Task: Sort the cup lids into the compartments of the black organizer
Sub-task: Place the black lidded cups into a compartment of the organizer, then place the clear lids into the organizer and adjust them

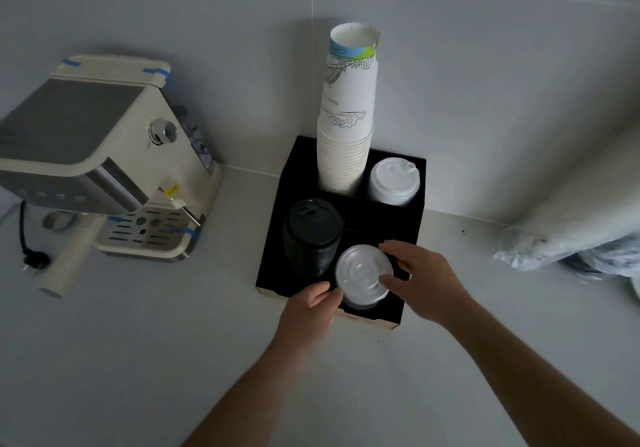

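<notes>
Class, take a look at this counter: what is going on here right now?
A person is filling a black organizer beside a coffee machine. Both hands, left and right, hold a stack of clear lids at its front right compartment. Black lids fill the front left, white lids the back right, and paper cups the back left.

Clear lid stack (362,275): translucent, ringed top, flat side up, between left hand (309,303) fingers and right hand (420,282) fingers, in front right compartment of black organizer (384,218). Black lid stack (312,235): just beyond left fingertips, front left compartment. White lid stack (393,181): well beyond right fingers, rear right compartment.
</notes>
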